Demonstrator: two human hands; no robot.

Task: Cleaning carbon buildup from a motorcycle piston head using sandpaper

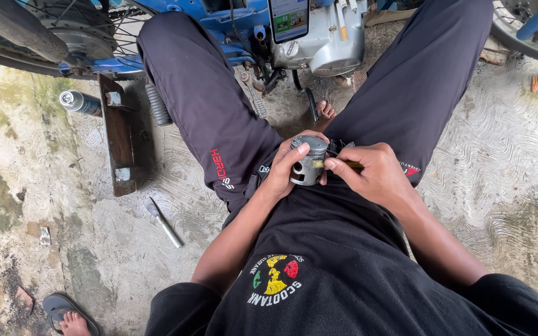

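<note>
**Holding a piston steady while I work its side**

Cradling the short grey metal piston (308,160) in my left hand (286,169), I have the thumb over its crown edge and the fingers wrapped round the far side of the skirt, so that grip is pressed closed on the part. The piston sits in my lap, just in front of my black shirt, with its round pin hole facing me and the crown tipped up and away.

My right hand (375,174) is pinched on a thin yellowish tool (342,165), fingertips pressed together on its shaft. Its tip meets the piston's right side near the ring grooves; I cannot tell exactly what kind of tool it is.

To do this well, I judge that the left grip should hold the skirt firmly but without squeezing hard, and that the tool should follow the groove with light, short strokes so it does not skid off the metal toward my thumb. Turning the piston a little at a time would bring each fresh part of the groove toward the tool.

Beyond the piston stands the blue motorcycle (231,18) with its silver engine case (331,40). Left of the piston, on the concrete floor (499,186), lie a silver-bladed screwdriver (163,223) and a spray can (79,101).
</note>
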